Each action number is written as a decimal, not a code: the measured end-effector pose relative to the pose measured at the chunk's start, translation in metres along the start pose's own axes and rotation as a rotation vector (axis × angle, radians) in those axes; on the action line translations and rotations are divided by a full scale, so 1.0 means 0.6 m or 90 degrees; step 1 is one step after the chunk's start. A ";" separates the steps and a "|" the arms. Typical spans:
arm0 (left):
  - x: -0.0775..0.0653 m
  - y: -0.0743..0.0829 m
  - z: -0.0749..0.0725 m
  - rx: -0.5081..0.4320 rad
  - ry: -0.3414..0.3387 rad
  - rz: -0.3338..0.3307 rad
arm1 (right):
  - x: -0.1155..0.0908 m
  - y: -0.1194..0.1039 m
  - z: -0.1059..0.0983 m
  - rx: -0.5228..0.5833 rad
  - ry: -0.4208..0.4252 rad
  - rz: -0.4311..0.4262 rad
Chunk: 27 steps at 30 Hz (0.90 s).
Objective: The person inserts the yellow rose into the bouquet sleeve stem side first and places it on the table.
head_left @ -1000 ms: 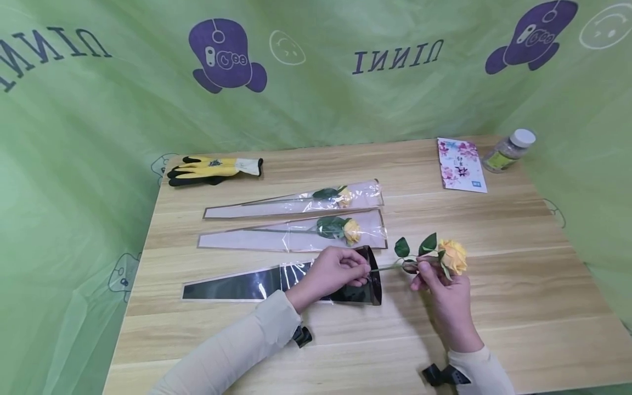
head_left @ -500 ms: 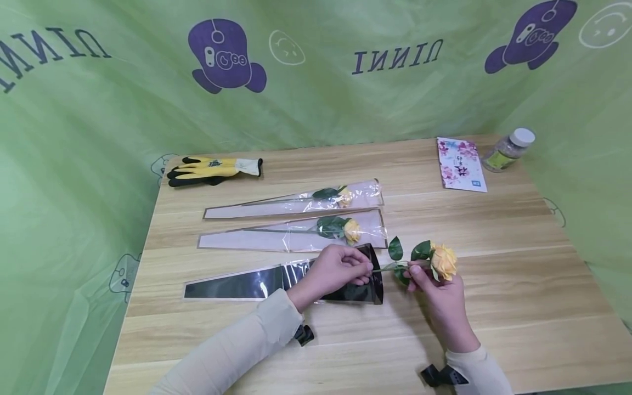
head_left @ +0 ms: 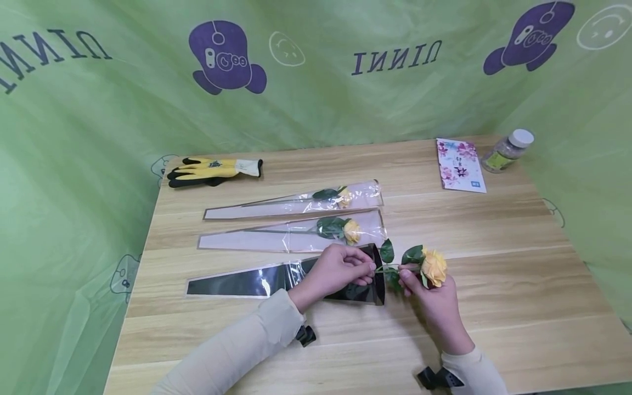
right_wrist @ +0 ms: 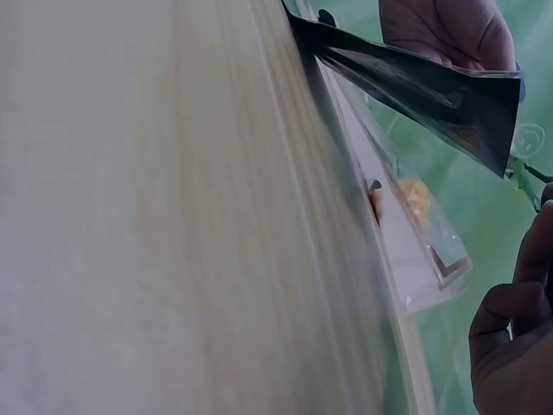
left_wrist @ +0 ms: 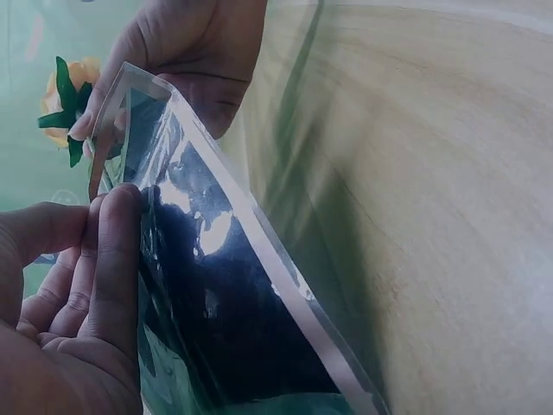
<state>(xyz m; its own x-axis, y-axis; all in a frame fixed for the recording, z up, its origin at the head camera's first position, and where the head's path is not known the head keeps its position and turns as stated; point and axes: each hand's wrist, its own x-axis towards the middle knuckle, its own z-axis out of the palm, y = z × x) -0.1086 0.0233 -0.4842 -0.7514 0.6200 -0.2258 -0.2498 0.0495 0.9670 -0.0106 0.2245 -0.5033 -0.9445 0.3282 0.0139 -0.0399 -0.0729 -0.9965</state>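
My left hand (head_left: 340, 271) pinches the rim at the wide mouth of a black flower sleeve (head_left: 237, 282), which is held open. In my right hand (head_left: 436, 307) is the stem of a yellow rose (head_left: 434, 267), gripped between thumb and fingers just below the bloom. The stem runs leftward into the sleeve's mouth, and green leaves (head_left: 387, 250) stand right at the opening. In the left wrist view, clear film with a pale border covers the sleeve (left_wrist: 242, 294). The right wrist view has the black sleeve (right_wrist: 432, 91) tilted above the table, its lower stem hidden inside.
Behind the black sleeve lie two pale sleeves, a nearer one (head_left: 247, 240) and a farther one (head_left: 286, 208), each with a yellow rose inside. Yellow-black gloves (head_left: 212, 171) lie at the back left. A floral card (head_left: 461, 165) and a white-capped jar (head_left: 508, 151) stand back right.
My right hand has moved left with the rose, sliding its stem deeper and bringing the leaves up to the sleeve's mouth. The left hand keeps its pinch; the sleeve has shifted slightly right.
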 end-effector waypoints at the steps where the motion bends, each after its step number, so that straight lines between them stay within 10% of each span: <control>1: 0.000 0.000 0.000 -0.005 -0.001 0.001 | 0.000 0.000 0.001 -0.009 -0.004 0.007; 27: -0.007 0.012 0.002 -0.040 -0.023 0.032 | 0.008 0.006 0.000 -0.169 -0.195 -0.024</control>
<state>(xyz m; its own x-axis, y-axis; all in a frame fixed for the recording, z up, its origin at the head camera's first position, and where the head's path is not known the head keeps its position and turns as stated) -0.1066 0.0218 -0.4760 -0.7414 0.6488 -0.1713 -0.2509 -0.0313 0.9675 -0.0152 0.2259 -0.5066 -0.9991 0.0267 0.0344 -0.0286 0.1929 -0.9808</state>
